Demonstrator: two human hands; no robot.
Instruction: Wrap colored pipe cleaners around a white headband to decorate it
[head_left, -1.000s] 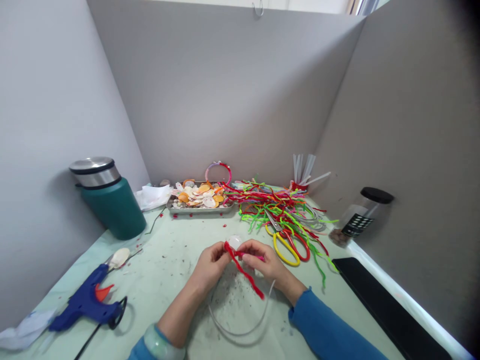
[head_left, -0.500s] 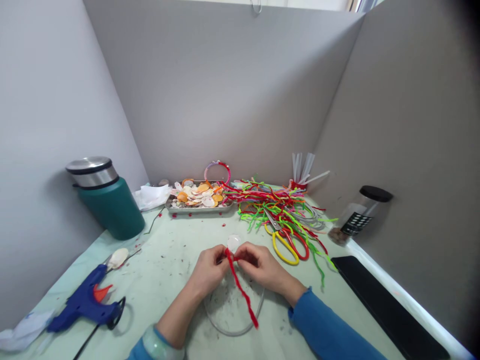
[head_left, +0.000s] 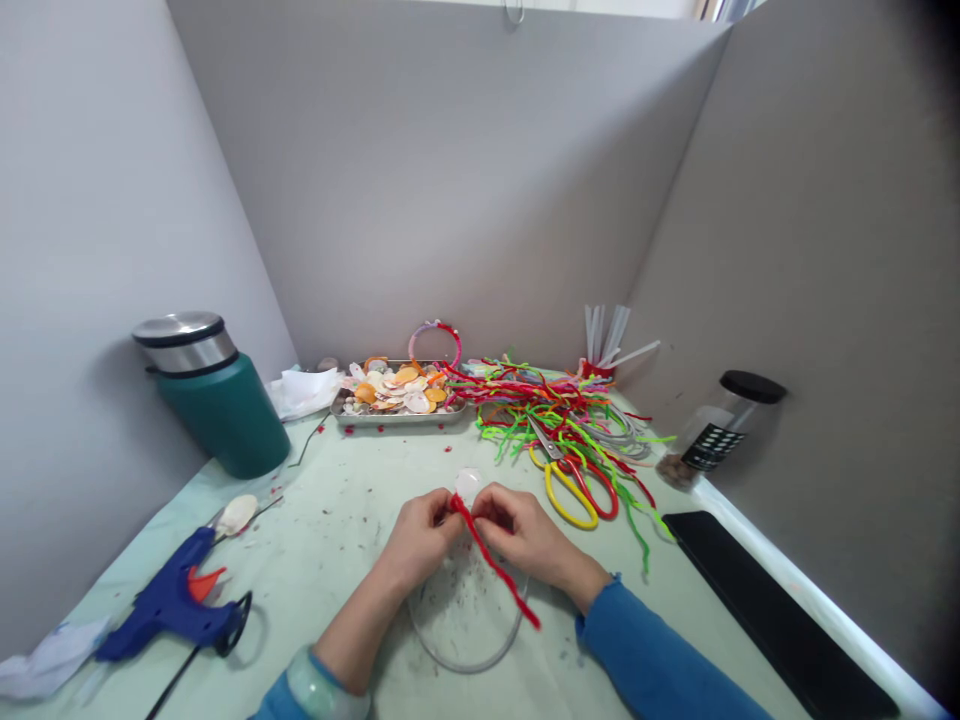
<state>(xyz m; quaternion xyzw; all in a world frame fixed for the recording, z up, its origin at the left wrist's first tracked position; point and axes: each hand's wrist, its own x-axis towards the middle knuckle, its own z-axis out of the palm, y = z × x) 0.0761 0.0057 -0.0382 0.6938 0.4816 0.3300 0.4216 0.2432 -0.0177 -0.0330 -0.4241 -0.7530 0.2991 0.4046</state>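
My left hand (head_left: 420, 540) and my right hand (head_left: 521, 530) meet in front of me over the table, both pinched on a red pipe cleaner (head_left: 499, 575). Its top end is wound at my fingertips around a clear plastic headband (head_left: 465, 655), whose loop curves down toward me. The pipe cleaner's loose tail hangs toward the lower right. A round white piece (head_left: 467, 485) shows just above my fingers.
A pile of coloured pipe cleaners (head_left: 555, 410) with yellow and red scissors (head_left: 574, 495) lies behind my right hand. A metal tray of shells (head_left: 397, 395), a green flask (head_left: 217, 395), a blue glue gun (head_left: 172, 605), a jar (head_left: 712, 430) and a black pad (head_left: 772, 625) surround the work spot.
The red pipe cleaner's loose tail has swung from side to side and now points lower right. My hands have stayed together at the headband's top, turning slightly.
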